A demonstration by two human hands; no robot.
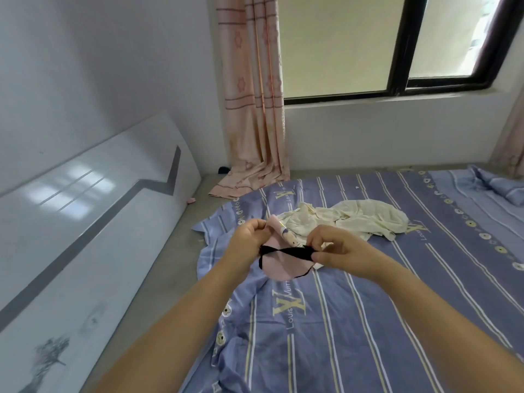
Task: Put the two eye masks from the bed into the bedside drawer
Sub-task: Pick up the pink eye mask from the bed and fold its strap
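A pink eye mask [279, 266] with a black edge and a black strap hangs over the bed between both my hands. My left hand [252, 236] pinches its upper left part, where a printed cartoon figure shows. Gripping the black strap at the mask's right end is my right hand [331, 246]. Whether a second mask is folded in with this one I cannot tell. No bedside drawer is in view.
A blue striped sheet [354, 321] covers the bed. A crumpled cream garment [365, 218] lies just beyond my hands. The white glossy headboard [85, 222] runs along the left, a pink curtain [255, 123] hangs by the window [397, 46], and a blue pillow [499, 185] sits far right.
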